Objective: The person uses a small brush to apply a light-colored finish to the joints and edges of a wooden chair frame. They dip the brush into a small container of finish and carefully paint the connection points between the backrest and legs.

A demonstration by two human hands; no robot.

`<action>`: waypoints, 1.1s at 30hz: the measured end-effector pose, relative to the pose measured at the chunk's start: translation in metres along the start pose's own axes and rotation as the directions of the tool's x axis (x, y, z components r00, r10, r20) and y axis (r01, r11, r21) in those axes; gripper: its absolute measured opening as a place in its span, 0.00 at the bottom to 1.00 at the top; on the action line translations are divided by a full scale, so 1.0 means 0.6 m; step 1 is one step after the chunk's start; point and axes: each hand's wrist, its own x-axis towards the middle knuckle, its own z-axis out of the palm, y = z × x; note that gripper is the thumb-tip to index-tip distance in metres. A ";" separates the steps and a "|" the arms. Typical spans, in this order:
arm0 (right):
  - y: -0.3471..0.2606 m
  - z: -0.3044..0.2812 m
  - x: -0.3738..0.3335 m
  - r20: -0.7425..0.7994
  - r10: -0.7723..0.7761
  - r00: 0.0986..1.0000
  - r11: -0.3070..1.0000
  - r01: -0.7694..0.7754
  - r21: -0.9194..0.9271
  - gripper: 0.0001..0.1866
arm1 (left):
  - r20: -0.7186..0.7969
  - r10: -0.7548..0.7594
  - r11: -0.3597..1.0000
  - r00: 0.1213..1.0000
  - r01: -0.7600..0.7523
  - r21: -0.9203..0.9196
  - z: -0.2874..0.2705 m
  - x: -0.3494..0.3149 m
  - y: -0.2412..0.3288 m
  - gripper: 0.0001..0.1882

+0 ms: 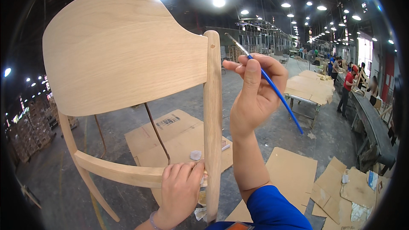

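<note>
A pale wooden chair frame [128, 47] with a broad curved backrest fills the left and middle of the view. My left hand [181, 189] is closed round the lower rail [121, 169], close to the right upright post [212, 119]. Something small and whitish shows by its fingertips, too hidden to name. Right of the post, my right hand [258, 91] is raised and pinches a thin paintbrush [279, 93] with a blue handle. Its dark bristle tip points up and left toward the post's top, apart from the wood. A small brownish round mark [212, 46] sits there.
Cardboard sheets [294, 174] lie on the grey floor, some with scraps on them. A cardboard-covered table [309, 86] stands farther right, beside a long conveyor [370, 127] where people work. Thin brown rods [156, 134] hang behind the chair. Stacked goods [32, 130] line the far left.
</note>
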 end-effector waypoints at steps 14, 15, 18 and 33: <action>0.061 0.018 0.013 0.163 -0.145 0.976 0.950 0.183 -0.252 0.07 | 0.001 -0.015 1.000 1.000 0.015 0.026 -0.007 -0.002 -0.027 0.13; 0.063 0.021 0.014 0.153 -0.142 0.978 0.955 0.176 -0.239 0.07 | 0.003 -0.016 1.000 1.000 0.016 0.024 -0.008 -0.003 -0.029 0.14; 0.065 0.019 0.018 0.213 -0.172 0.962 0.935 0.228 -0.272 0.07 | 0.003 -0.022 0.999 1.000 0.022 0.024 -0.009 -0.002 -0.032 0.14; 0.069 0.025 0.020 0.333 -0.092 0.938 0.899 0.222 -0.377 0.07 | -0.003 -0.040 0.999 0.999 0.040 0.031 -0.007 0.003 -0.044 0.16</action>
